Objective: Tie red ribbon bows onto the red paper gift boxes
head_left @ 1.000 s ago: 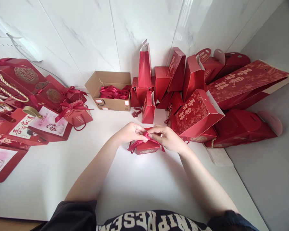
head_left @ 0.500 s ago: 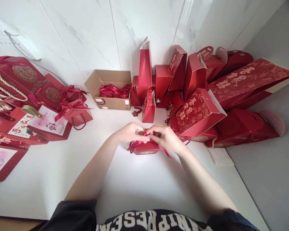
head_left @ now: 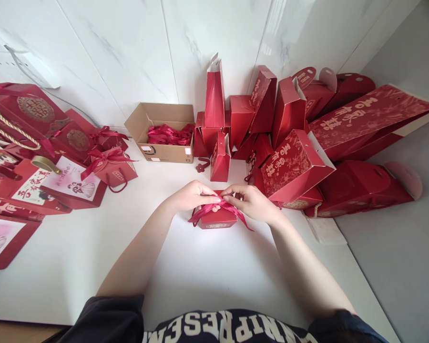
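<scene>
A small red gift box [head_left: 219, 220] stands on the white table in front of me, gold print on its near face. Dark red ribbon [head_left: 232, 209] lies across its top, tails hanging at both sides. My left hand [head_left: 197, 196] is closed, thumb and fingers pinching the ribbon at the top of the box; some fingertips show below the loop. On the other side, my right hand [head_left: 248, 200] pinches the ribbon between thumb and forefinger, close to the left fingertips. The knot itself is partly hidden by my fingers.
Behind the box stands a cardboard box [head_left: 168, 153] full of red ribbons. A small upright red box [head_left: 220, 159] is just beyond my hands. Several red boxes [head_left: 295, 166] crowd the right. Finished-looking gift boxes [head_left: 114, 167] with bows and bags fill the left.
My right hand has shifted slightly right and its fingers have drawn a little away from the left. More of the ribbon across the box top now shows. The box has stayed in place.
</scene>
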The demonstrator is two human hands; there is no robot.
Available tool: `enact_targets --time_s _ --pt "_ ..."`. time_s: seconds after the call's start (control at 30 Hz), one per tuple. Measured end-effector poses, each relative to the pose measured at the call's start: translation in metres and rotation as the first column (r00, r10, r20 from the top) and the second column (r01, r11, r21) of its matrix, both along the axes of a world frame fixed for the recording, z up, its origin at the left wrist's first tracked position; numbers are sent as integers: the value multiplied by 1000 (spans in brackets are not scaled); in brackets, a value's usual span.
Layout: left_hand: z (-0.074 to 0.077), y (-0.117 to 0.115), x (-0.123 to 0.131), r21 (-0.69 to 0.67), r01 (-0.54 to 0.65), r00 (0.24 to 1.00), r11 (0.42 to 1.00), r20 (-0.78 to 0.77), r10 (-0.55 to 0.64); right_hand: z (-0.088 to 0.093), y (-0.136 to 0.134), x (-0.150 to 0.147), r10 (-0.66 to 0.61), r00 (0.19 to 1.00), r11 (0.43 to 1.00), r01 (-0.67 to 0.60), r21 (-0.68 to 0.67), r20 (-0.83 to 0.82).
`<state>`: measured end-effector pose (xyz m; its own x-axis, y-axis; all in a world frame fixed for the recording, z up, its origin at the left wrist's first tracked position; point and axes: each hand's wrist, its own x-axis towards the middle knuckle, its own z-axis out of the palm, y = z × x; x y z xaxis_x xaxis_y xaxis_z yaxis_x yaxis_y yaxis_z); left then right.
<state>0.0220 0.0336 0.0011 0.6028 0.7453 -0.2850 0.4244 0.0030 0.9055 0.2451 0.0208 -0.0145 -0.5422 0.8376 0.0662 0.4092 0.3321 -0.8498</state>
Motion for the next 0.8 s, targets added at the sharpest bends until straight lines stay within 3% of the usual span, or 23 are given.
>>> enact_targets --time_s 0.3,0.47,0.57,0.63,0.73,0.8 --pt "-4 -2 4 49 -49 998 998 -34 50 -2 -4 -8 -135 990 986 131 102 30" --pt "-11 -1 4 -93 -92 987 991 124 103 -5 -2 -9 -199 980 969 196 151 6" --pt "-12 0 3 -116 -89 980 989 166 107 -7 0 -7 -172 985 983 174 61 -28" --pt "-11 0 3 -117 -72 981 991 170 92 -7 1 -5 -132 988 989 126 -73 -77" --pt "-9 0 3 -99 -58 984 993 160 73 -9 3 -3 -48 984 954 -6 -301 -172" --pt "-8 -1 3 -65 -50 987 997 148 59 -11 3 -3 -18 978 929 -61 -366 -209"
